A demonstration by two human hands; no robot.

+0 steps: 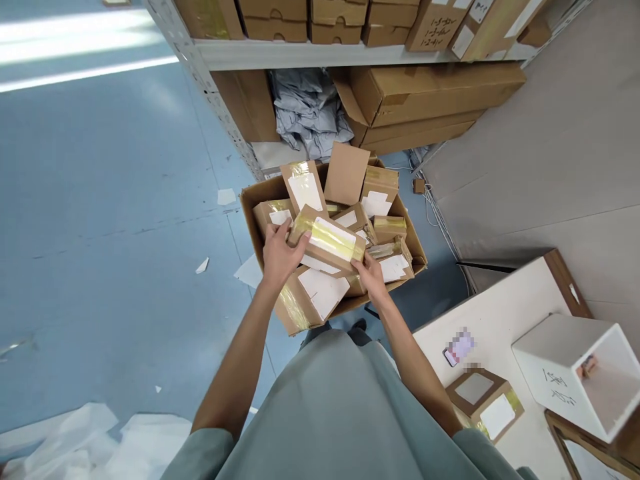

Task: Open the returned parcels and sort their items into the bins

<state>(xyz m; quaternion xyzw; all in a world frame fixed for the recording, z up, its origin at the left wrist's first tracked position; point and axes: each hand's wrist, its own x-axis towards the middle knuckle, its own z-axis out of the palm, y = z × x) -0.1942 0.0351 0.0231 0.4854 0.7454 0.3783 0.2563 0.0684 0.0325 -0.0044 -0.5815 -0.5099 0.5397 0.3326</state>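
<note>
Both my hands hold a taped cardboard box (330,243) with a white label, one at each end. My left hand (283,250) grips its left end, thumb on the top. At the lower right corner my right hand (369,275) pinches it. The box is over a large open carton (257,193) heaped with small parcels. Among them are a taped parcel (304,187) at the back, a plain brown box (347,173) beside it, and a labelled parcel (313,300) at the front edge. The held box hides part of the heap.
Behind the carton stands a metal shelf (300,57) with boxes and grey plastic bags (310,110). To the right, a white table (500,300) bears a phone (459,348), a taped box (485,403) and a white bin (555,373). Paper scraps and white sheeting (100,447) lie on the floor.
</note>
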